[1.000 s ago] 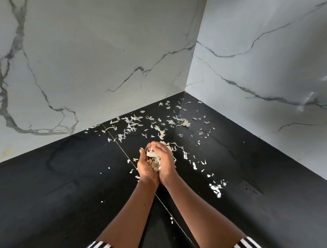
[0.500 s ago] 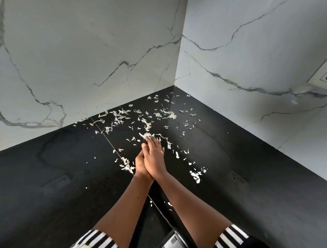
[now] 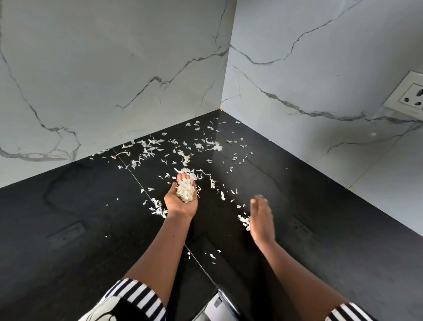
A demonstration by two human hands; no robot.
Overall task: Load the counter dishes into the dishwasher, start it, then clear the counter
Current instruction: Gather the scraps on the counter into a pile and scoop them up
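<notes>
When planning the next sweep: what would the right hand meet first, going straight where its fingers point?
Probably the scattered white peel scraps on the black stone counter, though how high the right hand hovers is unclear.

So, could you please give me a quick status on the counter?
Left hand cups peel scraps. Right hand open, empty. Loose scraps litter counter.

The left hand (image 3: 180,204) lay palm up, fingers cupped round white scraps (image 3: 185,192); the right hand (image 3: 261,217) hovered apart, fingers straight.
</notes>
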